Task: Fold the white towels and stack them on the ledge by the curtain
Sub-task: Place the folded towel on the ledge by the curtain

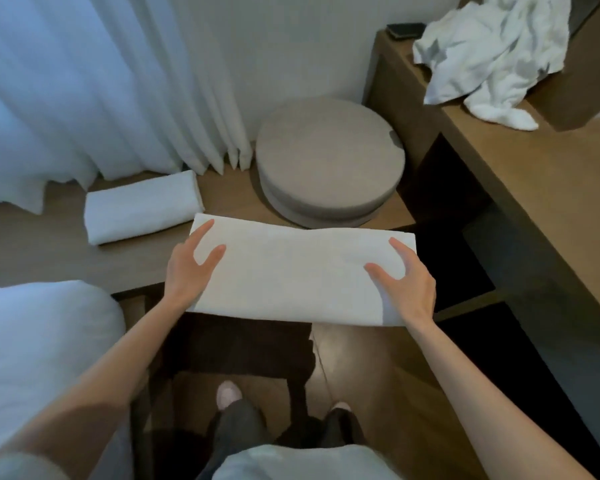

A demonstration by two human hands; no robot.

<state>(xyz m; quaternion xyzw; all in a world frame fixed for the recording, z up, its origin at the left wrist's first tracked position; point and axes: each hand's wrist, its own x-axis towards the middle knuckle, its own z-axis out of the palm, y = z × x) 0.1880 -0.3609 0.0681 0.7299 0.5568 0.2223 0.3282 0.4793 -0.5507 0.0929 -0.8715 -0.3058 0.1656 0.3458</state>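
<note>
I hold a white towel, folded into a long band, level over the near edge of the wooden ledge. My left hand grips its left end, thumb and one finger on top, the other fingers hidden. At the right end my right hand grips the same way. A second folded towel lies on the ledge just behind and to the left, by the curtain. Unfolded white towels lie crumpled on the desk at the upper right.
A round beige cushion sits on the ledge right behind the held towel. The wooden desk runs along the right, with a small dark object at its far end. White bedding fills the lower left. My feet stand on the dark floor below.
</note>
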